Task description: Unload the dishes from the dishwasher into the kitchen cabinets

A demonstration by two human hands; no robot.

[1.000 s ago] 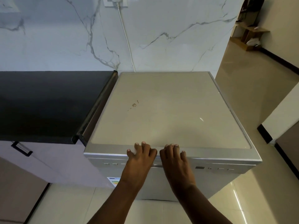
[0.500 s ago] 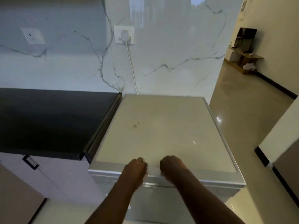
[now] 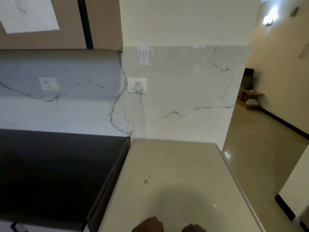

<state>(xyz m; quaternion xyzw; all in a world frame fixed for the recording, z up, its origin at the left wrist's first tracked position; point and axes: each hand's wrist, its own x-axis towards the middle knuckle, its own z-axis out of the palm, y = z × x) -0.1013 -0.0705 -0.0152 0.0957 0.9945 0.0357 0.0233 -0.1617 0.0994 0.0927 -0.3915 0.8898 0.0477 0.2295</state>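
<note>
The dishwasher (image 3: 175,178) shows only its pale, glossy top, set against a white marble wall (image 3: 184,101) beside a black countertop (image 3: 55,169), its cord (image 3: 143,114) plugged into a wall socket (image 3: 137,85). Just the tops of my left hand (image 3: 148,225) and right hand (image 3: 194,228) show at its near edge; I cannot tell how they grip.

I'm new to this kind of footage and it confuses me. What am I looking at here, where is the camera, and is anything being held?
The camera sits on a person's head, looking forward and down. At the bottom edge you see the tops of their bare left hand and right hand, at the front of the dishwasher's top. Whether they grip anything is cut off. Nothing stands on that top, only a small mark. Left is a black counter; behind, a marble wall with a plugged-in socket; cabinets hang above.
</note>
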